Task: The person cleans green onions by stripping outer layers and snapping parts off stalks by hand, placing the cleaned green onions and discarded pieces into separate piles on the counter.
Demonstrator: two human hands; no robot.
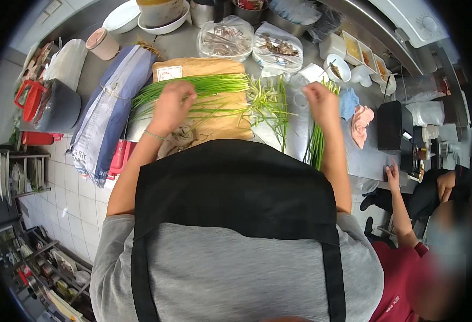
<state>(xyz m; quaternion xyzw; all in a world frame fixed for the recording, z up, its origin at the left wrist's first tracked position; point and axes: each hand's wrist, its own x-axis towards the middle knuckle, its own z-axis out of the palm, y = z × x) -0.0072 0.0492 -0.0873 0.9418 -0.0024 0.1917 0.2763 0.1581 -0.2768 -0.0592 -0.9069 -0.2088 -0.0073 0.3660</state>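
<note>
Long green chives (pixel 214 84) lie across a sheet of brown paper (pixel 230 129) on the metal counter. My left hand (pixel 174 103) is over their left part, fingers curled together; whether it holds any stalk cannot be made out. A second chive bundle (pixel 316 145) lies lengthwise at the right, beneath my right forearm. Above that bundle is my right hand (pixel 322 101), thumb and fingers pinched, with anything between them too small to see. Between the two hands sits a loose heap of pale green stalk pieces (pixel 268 99). A crumpled cloth (pixel 178 139) rests by my left wrist.
A wrapped blue-and-white bundle (pixel 107 102) and a dark container (pixel 59 104) stand left. Bagged bowls (pixel 225 40) line the back. Blue (pixel 348 102) and pink cloths (pixel 361 124) lie right. A co-worker's hand (pixel 391 174) touches the counter edge; another person sits behind.
</note>
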